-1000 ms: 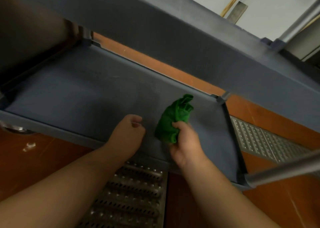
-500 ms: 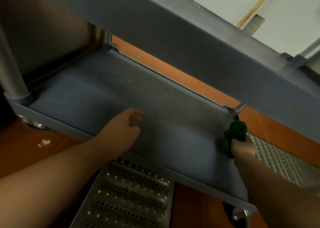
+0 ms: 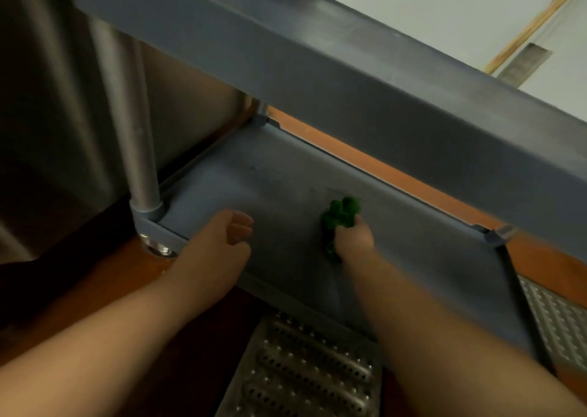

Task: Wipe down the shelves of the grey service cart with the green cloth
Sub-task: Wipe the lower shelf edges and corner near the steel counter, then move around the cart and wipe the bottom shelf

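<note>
The grey cart's lower shelf [image 3: 279, 181] runs across the middle of the view, under the thick edge of the shelf above [image 3: 349, 67]. My right hand [image 3: 354, 240] grips the bunched green cloth [image 3: 341, 215] and holds it down on the shelf near its middle. My left hand [image 3: 219, 242] rests on the shelf's front left part, fingers loosely curled, holding nothing.
A metal post [image 3: 133, 137] rises from the shelf's near left corner, with a caster [image 3: 158, 250] below it. Perforated metal grates [image 3: 301, 369] lie in the orange floor [image 3: 397, 169] under and right of the cart. A stainless panel [image 3: 47, 115] stands at left.
My right hand has swept the cloth from the shelf's right edge back toward the middle. The view has shifted right, showing the left post. My left hand has stayed in place.
</note>
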`<move>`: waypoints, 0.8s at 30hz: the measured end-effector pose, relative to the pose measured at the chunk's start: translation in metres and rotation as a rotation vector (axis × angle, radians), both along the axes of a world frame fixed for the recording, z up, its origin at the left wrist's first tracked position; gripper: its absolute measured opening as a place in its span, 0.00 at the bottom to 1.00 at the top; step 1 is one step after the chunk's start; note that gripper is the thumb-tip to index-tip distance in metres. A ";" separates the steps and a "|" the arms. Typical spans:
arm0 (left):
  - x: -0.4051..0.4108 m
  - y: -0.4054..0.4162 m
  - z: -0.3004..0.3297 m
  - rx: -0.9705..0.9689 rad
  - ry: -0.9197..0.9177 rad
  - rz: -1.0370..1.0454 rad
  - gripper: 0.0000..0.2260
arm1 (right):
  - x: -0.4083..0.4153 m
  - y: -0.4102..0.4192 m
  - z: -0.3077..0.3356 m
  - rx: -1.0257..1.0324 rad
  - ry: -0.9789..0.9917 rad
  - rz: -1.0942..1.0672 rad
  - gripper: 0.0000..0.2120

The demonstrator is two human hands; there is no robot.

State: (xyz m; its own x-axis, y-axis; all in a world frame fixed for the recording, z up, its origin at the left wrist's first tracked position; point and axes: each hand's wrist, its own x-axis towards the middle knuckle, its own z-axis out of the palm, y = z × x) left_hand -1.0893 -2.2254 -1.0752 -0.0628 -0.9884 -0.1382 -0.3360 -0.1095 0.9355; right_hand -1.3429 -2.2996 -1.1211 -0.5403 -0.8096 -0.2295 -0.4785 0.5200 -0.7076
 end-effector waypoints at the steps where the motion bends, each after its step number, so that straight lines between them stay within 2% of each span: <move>1: 0.011 0.001 0.000 0.005 -0.009 0.036 0.17 | 0.036 -0.008 0.000 -0.021 -0.053 0.085 0.20; 5: 0.051 0.002 0.004 0.037 -0.063 0.126 0.14 | 0.158 -0.019 -0.001 -0.044 -0.204 0.411 0.19; 9: 0.070 -0.005 0.016 0.057 -0.110 0.164 0.12 | 0.206 -0.005 0.010 -0.145 -0.298 0.504 0.21; 11: 0.071 -0.008 0.027 0.071 -0.155 0.138 0.11 | 0.195 0.000 0.015 -0.175 -0.371 0.417 0.24; 13: 0.069 -0.008 0.040 0.095 -0.213 0.112 0.10 | 0.176 0.016 0.027 -0.154 -0.593 0.271 0.25; 17: 0.062 0.019 0.075 0.225 -0.212 0.099 0.10 | 0.134 0.085 0.072 -0.063 -0.972 0.095 0.14; 21: 0.048 0.075 0.145 0.344 -0.161 0.060 0.10 | 0.108 0.165 0.155 0.057 -1.173 -0.079 0.15; 24: 0.045 0.119 0.232 0.527 0.050 0.077 0.11 | 0.106 0.218 0.241 0.190 -1.147 -0.198 0.17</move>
State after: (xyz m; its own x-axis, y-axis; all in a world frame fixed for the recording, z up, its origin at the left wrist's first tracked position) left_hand -1.0441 -2.1068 -0.8431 -0.0118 -0.7880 -0.6156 -0.2648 -0.5912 0.7618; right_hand -1.2370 -2.0815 -0.8796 -0.0522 -0.6350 -0.7707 0.4879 0.6572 -0.5745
